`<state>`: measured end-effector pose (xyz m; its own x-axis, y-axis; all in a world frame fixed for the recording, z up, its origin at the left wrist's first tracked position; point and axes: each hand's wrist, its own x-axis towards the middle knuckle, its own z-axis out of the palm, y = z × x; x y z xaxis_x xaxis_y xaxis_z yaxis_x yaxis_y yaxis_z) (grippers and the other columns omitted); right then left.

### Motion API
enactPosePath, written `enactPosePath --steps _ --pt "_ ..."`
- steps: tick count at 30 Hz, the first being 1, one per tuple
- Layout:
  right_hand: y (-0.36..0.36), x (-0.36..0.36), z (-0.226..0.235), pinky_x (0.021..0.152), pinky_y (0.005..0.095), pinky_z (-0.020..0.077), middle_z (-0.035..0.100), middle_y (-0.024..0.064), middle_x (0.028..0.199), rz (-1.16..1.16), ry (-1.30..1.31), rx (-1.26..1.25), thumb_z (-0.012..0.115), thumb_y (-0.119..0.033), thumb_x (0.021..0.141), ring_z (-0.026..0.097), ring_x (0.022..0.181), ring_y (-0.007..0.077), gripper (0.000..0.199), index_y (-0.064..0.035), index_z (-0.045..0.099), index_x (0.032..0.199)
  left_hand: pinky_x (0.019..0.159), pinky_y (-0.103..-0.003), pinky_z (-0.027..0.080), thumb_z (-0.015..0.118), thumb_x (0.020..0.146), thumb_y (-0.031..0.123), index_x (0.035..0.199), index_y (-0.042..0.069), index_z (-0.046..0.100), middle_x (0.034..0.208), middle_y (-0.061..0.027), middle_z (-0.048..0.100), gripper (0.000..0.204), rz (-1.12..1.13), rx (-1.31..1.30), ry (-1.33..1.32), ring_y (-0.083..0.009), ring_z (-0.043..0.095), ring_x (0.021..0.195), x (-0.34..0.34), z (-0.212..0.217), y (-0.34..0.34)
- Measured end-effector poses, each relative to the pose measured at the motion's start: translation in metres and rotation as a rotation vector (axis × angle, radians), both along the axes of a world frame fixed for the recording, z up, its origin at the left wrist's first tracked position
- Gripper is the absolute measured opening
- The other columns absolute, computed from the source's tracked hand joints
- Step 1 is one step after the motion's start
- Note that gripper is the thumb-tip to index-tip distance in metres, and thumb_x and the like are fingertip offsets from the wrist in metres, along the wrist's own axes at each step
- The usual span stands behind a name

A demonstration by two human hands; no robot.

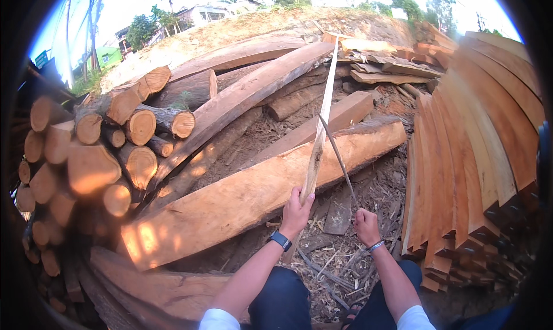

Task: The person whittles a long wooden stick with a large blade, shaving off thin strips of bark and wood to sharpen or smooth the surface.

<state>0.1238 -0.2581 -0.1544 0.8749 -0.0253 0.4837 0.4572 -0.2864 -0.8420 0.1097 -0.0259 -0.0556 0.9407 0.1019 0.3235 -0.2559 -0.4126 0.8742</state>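
Observation:
My left hand (296,213) is closed around a long, pale wooden strip (324,114) that runs away from me and narrows toward its far end. In my right hand (367,226) is a long knife (339,154) with a thin, dark, slightly curved blade; its handle is hidden in my fist. The blade slants up and to the left, and its tip overlaps the strip in this view; I cannot tell whether they touch. Behind both lies a thick, squared timber (259,191), stretching from lower left to upper right.
Stacked round logs (141,166) rise on the left. Sawn planks (461,151) are piled on the right. A long beam (242,102) lies diagonally across the logs, with slabs (394,73) farther back. Wood chips (328,266) litter the ground between my knees.

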Motion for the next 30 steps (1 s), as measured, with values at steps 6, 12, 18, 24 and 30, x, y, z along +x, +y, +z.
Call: enactPosePath --steps 6,12,18,24,30 --pt "0.004 -0.019 0.030 0.051 0.0431 0.0429 0.055 0.0188 0.056 -0.139 -0.016 -0.379 0.060 -0.057 0.086 0.059 0.055 0.0371 0.058 -0.0011 0.055 0.069 0.069 -0.041 0.049 0.064 0.091 0.030 0.111 -0.003 0.059 0.087 -0.0214 0.065 0.039 0.033 0.206 -0.139 -0.0335 0.063 0.079 0.008 -0.015 0.003" --pt "0.008 -0.025 0.041 0.056 0.0464 0.0488 0.061 0.0158 0.058 -0.227 0.029 -0.624 0.061 -0.064 0.082 0.064 0.059 0.0353 0.060 -0.0050 0.059 0.070 0.078 -0.047 0.050 0.067 0.084 0.027 0.103 -0.003 0.065 0.092 -0.0278 0.066 0.036 -0.025 0.305 -0.080 -0.0431 0.064 0.091 0.001 -0.003 0.001" --pt "0.005 -0.018 0.036 0.056 0.0478 0.0494 0.063 0.0179 0.061 -0.309 0.124 -0.624 0.058 -0.065 0.083 0.065 0.062 0.0378 0.061 -0.0050 0.062 0.074 0.077 -0.047 0.050 0.067 0.083 0.028 0.102 -0.002 0.065 0.090 -0.0269 0.066 0.035 -0.047 0.353 0.004 -0.0429 0.064 0.089 -0.003 -0.001 -0.002" --pt "0.004 -0.018 0.044 0.058 0.0500 0.0500 0.063 0.0204 0.062 -0.328 0.111 -0.655 0.054 -0.066 0.085 0.065 0.063 0.0396 0.065 -0.0030 0.062 0.075 0.077 -0.047 0.050 0.067 0.083 0.028 0.101 -0.002 0.065 0.090 -0.0265 0.066 0.035 -0.049 0.376 0.078 -0.0420 0.065 0.089 -0.002 0.002 -0.003" --pt "0.004 -0.018 0.034 0.060 0.0502 0.0513 0.064 0.0227 0.066 -0.271 0.119 -0.691 0.052 -0.066 0.086 0.065 0.066 0.0410 0.065 -0.0022 0.064 0.078 0.076 -0.044 0.051 0.067 0.082 0.027 0.102 -0.001 0.066 0.088 -0.0251 0.067 0.034 -0.059 0.366 0.111 -0.0388 0.066 0.086 0.000 -0.001 -0.002"
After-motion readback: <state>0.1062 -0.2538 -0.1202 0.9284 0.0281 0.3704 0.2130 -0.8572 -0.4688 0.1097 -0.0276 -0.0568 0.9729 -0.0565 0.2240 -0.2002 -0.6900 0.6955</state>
